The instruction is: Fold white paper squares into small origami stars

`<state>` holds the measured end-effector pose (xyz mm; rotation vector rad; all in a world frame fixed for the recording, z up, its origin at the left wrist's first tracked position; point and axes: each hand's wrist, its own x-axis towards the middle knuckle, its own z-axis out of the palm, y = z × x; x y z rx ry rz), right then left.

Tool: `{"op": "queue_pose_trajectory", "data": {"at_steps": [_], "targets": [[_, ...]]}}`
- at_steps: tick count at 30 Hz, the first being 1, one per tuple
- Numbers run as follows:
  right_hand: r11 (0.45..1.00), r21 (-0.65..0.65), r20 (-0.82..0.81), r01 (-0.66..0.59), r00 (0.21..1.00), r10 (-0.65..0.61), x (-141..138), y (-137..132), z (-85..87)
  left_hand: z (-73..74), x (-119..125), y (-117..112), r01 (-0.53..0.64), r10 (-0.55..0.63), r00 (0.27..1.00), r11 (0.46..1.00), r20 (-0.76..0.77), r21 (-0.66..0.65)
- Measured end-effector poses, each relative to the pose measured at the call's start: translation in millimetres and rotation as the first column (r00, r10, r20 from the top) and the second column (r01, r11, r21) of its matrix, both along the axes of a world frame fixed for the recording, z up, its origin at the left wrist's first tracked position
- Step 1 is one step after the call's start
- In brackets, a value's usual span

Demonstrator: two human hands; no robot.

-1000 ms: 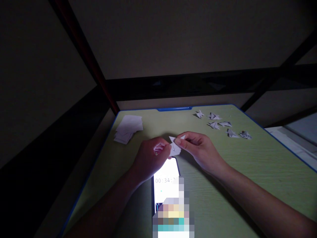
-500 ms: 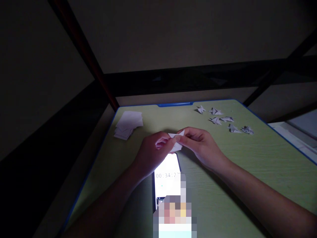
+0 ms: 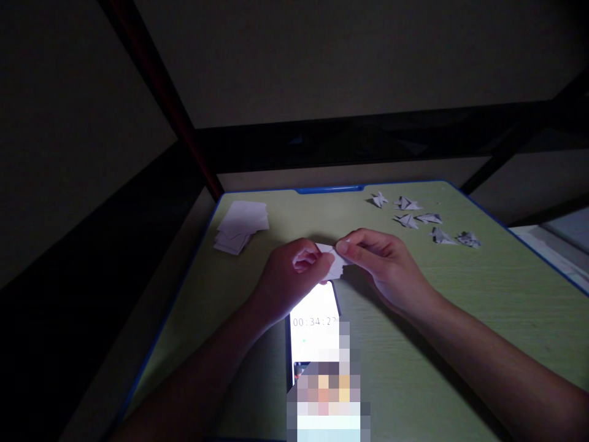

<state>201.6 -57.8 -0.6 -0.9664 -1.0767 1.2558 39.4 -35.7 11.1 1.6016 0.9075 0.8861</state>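
Left hand (image 3: 288, 276): fingers curled inward, thumb and fingertips closed on the left edge of a small folded paper piece (image 3: 338, 265). Right hand (image 3: 384, 261): thumb and forefinger pinched together on the upper right part of the same piece, other fingers loosely bent behind it. Neither hand spread; both clamped on the paper, no gap visible at the pinch.

Paper piece: white, held just above the worktop (image 3: 460, 294) between the two hands, over the far end of a lit phone (image 3: 313, 307). Probably very light, thin and easily creased; likely to tear or lose its shape under a hard squeeze, and to slip if held by a single loose flap. Best taken at the folded edges or where the layers look thickest, with fingertip pressure only. Exact shape of the folds too small and dim to tell.

Phone: flat on the worktop, screen bright, timer digits showing. Far left: a loose stack of white paper squares (image 3: 242, 224). Far right, well apart from the hands: six small folded paper figures (image 3: 429, 218) in a scattered group. Worktop green with a blue rim; dark frame bars (image 3: 350, 144) behind.
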Motion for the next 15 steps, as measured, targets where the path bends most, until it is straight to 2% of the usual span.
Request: {"op": "queue_pose_trajectory", "data": {"at_steps": [4, 8, 15], "targets": [[1.0, -0.001, 0.017, -0.019, 1.0, 0.019, 0.3, -1.6, 0.4, 2.4, 0.1, -0.9, 0.035, -0.035, 0.999, 0.999, -0.04, -0.011], [0.999, 0.005, 0.029, -0.031, 0.999, 0.031, 1.3, -0.5, -1.9, 4.6, -0.2, -2.5, 0.011, -0.012, 0.999, 1.0, -0.035, -0.027], [0.997, 0.017, 0.019, -0.08, 0.997, 0.08, 4.8, -0.1, -0.2, 9.5, -2.6, -5.3, 0.017, -0.014, 0.998, 0.998, -0.066, 0.058]]}}
